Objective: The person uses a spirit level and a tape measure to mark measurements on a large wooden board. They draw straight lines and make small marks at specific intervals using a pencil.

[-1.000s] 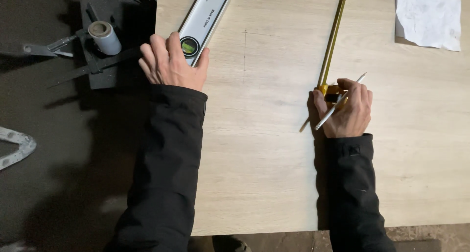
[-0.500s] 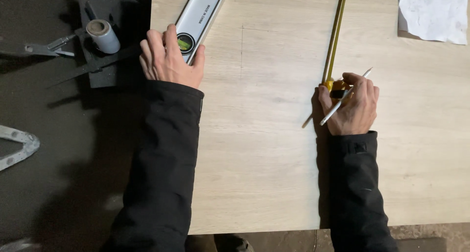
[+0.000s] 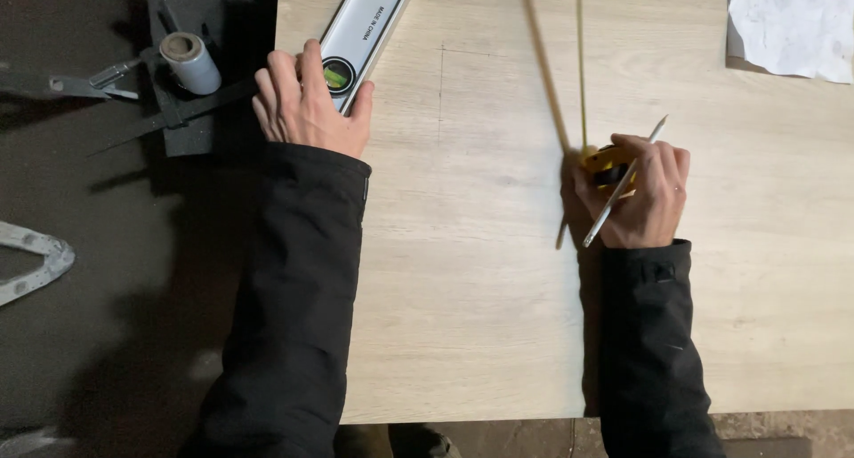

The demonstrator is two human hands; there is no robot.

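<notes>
Here the spirit level (image 3: 360, 27) is pressed flat at the board's (image 3: 480, 316) left edge under the spread left hand (image 3: 307, 107). The yellow tape measure (image 3: 607, 163) and a pencil (image 3: 623, 184) are clasped in the right hand (image 3: 642, 196) mid-board; the tape is best kept taut and straight.

Board (image 3: 498, 316) pale matt wood grain; spirit level (image 3: 360, 22) smooth silvery metal; paper sheet (image 3: 787, 22) crumpled white.

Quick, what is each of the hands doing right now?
Left hand: open, resting flat on the spirit level.
Right hand: closed, holding a yellow tape measure and a pencil.
</notes>
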